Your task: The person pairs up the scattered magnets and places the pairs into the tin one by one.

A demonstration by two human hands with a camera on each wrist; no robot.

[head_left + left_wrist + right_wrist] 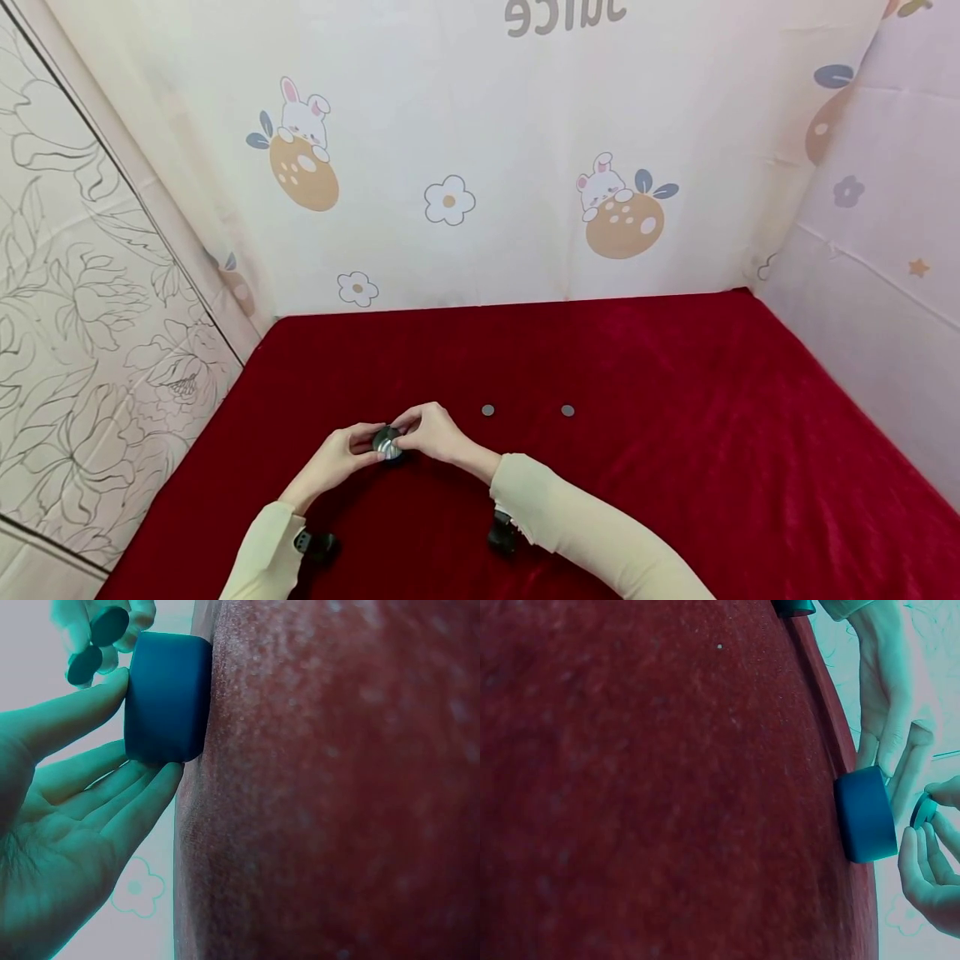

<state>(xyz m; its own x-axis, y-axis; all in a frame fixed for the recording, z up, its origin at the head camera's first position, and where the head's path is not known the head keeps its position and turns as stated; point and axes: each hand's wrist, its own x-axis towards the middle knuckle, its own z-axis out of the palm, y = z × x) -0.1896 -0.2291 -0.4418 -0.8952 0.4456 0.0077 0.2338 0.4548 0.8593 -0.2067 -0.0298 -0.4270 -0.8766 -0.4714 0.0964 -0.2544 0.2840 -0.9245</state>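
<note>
A short dark round container [384, 435] stands on the red cloth, and something shiny shows at its top in the head view. My left hand [333, 458] holds its side, the thumb on one face and straight fingers on the other; the left wrist view shows its smooth dark wall [169, 697]. My right hand [435, 431] is just above and beside the container. Between its thumb and fingertips it pinches small flat discs: two dark discs [110, 626] appear in the left wrist view, and a disc edge [923, 811] in the right wrist view.
Two flat grey coin-like discs, a left one [488, 410] and a right one [567, 411], lie apart on the red cloth [675, 433]. A printed curtain [517, 125] hangs behind the table. Black wrist devices [318, 546] sit under the sleeves.
</note>
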